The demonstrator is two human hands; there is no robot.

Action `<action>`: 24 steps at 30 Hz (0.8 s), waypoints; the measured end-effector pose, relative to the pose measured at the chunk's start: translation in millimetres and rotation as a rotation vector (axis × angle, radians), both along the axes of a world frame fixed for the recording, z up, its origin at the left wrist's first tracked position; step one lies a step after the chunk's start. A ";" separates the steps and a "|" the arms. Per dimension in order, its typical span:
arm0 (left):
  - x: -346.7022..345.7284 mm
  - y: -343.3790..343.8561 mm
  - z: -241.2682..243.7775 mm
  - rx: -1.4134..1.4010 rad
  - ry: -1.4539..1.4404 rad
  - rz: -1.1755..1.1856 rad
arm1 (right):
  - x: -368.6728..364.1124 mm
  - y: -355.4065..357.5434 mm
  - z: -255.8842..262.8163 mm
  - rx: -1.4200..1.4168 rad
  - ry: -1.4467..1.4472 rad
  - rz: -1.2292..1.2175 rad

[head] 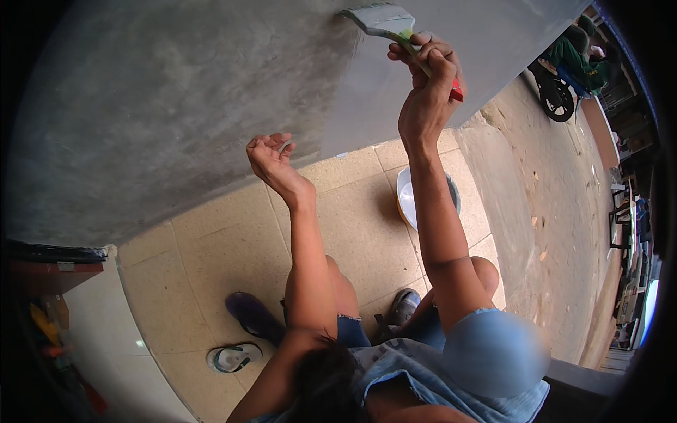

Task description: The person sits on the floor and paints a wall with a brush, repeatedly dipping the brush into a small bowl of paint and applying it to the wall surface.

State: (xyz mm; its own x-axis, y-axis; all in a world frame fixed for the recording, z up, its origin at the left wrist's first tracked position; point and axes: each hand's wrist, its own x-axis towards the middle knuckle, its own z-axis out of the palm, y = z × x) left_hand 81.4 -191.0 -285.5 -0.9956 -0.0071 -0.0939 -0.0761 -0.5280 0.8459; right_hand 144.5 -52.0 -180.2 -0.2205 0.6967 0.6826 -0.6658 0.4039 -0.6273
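Note:
My right hand [431, 71] grips the handle of a flat paintbrush [389, 21], green near the ferrule and red at its end. Grey-white paint coats the bristles, which meet the wall [185, 95]. Right of the brush the wall carries a smooth, lighter grey coat [370, 100]; to the left it is darker and mottled. My left hand [272, 156] hangs in front of the lower wall with fingers loosely curled and apart, holding nothing. Below my right forearm a round paint tub [406, 195] rests on the floor, partly hidden by the arm.
Beige tiles [227, 254] form the floor. A flip-flop [232, 358] and a dark sandal [254, 317] lie at lower left. A red shelf-like edge [55, 275] juts in at far left. Beyond the tiles runs a concrete strip [497, 185]; a motorcycle with a person [571, 74] stands at upper right.

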 end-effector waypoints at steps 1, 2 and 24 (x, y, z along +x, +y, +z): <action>-0.5 0.3 -1.1 0.005 0.003 0.007 | 0.4 1.5 5.6 0.027 0.039 0.009; -1.0 0.2 -2.4 0.011 0.006 0.016 | 0.2 2.3 8.0 0.054 0.078 0.019; -3.0 2.1 -5.7 -0.011 0.000 -0.007 | -6.7 14.2 13.6 0.142 0.160 -0.039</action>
State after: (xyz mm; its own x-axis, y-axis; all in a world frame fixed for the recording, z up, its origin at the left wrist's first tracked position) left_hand 78.4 -188.8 -291.1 -0.9956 -0.0017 -0.0942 -0.0797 -0.5177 0.8518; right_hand 137.7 -37.8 -166.6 -0.0767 0.5967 0.7988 -0.7345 0.5079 -0.4500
